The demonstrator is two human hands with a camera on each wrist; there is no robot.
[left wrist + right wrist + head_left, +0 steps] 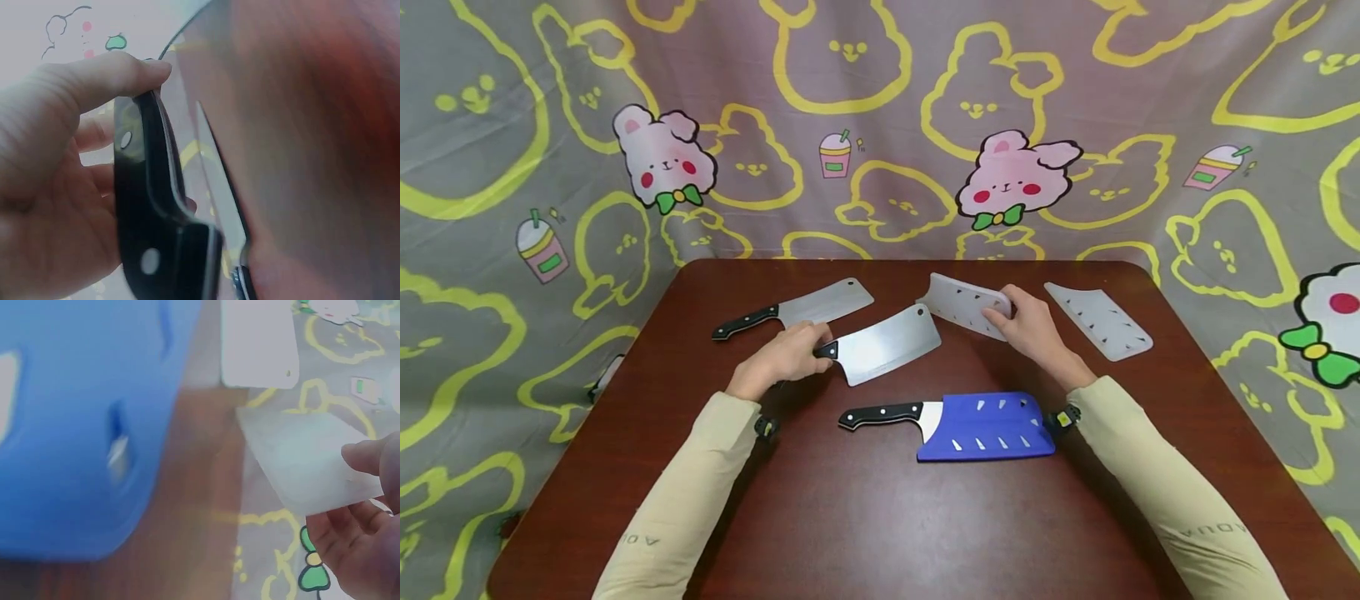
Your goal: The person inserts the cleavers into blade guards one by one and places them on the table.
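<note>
My left hand (pixel 788 352) grips the black handle (pixel 827 350) of a cleaver whose bare steel blade (pixel 887 343) points right. In the left wrist view the thumb lies along that riveted handle (pixel 140 187). My right hand (pixel 1033 327) pinches the right end of a white slotted blade cover (pixel 962 304), tilted up from the table to the right of the blade's tip. The right wrist view has this cover (pixel 306 462) between thumb and fingers. Blade and cover look close together; whether they touch, I cannot tell.
A second bare cleaver (pixel 827 304) lies behind the left hand. Nearer the front, a cleaver in a blue cover (pixel 988 427) lies between the forearms. Another white cover (pixel 1101 321) is at the back right of the brown table (pixel 880 533). Patterned cloth hangs behind.
</note>
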